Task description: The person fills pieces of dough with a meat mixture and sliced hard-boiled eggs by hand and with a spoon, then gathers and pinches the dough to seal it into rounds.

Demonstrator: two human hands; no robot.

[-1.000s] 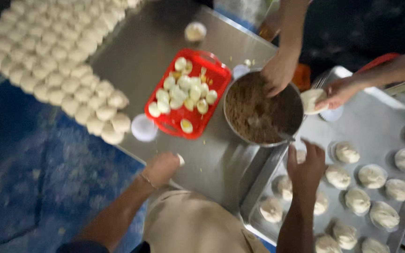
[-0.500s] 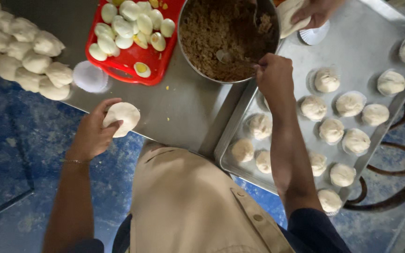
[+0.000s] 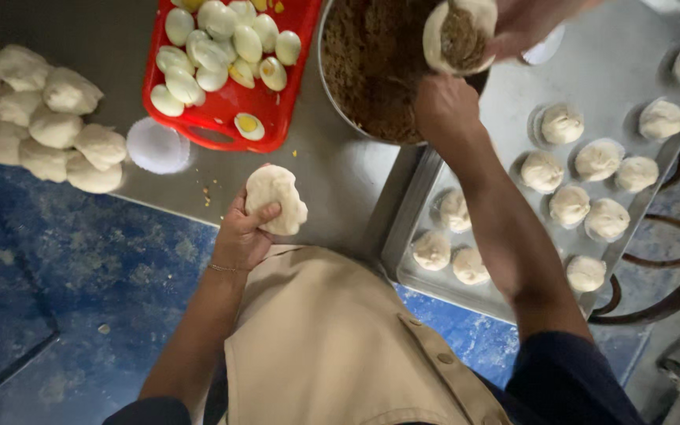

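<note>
Steel table (image 3: pixel 340 169) bears red tray (image 3: pixel 222 106); blue floor (image 3: pixel 64 291) below.

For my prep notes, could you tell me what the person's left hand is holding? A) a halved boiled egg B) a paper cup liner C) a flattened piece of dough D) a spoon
C: the left hand grips a flattened piece of dough just above the table edge.

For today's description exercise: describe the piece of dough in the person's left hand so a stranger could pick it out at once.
Start at the red tray of peeled boiled eggs on the metal table. Just below it, at the table's near edge, the left hand grips a flattened dough disc. Unlike the round dough balls piled at far left, it is pressed flat and held up.
</note>
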